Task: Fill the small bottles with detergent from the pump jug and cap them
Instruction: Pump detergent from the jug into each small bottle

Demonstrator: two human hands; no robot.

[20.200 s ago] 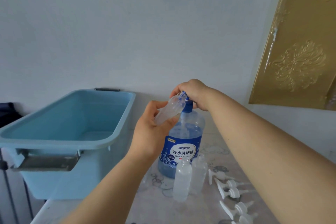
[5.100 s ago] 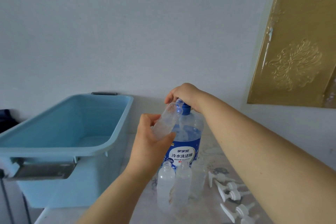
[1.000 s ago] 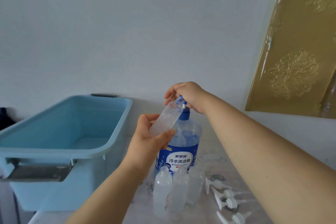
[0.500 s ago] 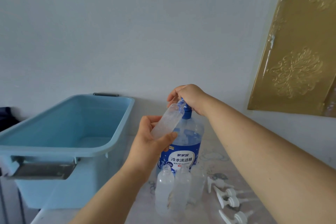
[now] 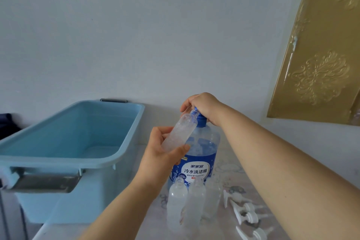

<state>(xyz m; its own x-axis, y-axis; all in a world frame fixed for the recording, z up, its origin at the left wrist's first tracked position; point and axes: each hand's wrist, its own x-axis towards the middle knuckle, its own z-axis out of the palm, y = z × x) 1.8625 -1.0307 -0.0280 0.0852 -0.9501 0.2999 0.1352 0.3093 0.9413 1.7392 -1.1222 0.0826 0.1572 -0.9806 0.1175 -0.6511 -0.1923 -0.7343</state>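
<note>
Head view: right hand point(image 5: 202, 105) has pressed back down on jug point(image 5: 196, 158) pump; left hand point(image 5: 165, 154) grip still clasps bottle point(image 5: 180, 132).

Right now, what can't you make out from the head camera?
- Pump head of the jug: covered by the right hand.
- Fill level in the held bottle: frosted wall, base wrapped by the left hand.
- Spray caps: the nearest cut off by the bottom edge.
- Whether the standing bottles are filled: translucent, blurred.
</note>
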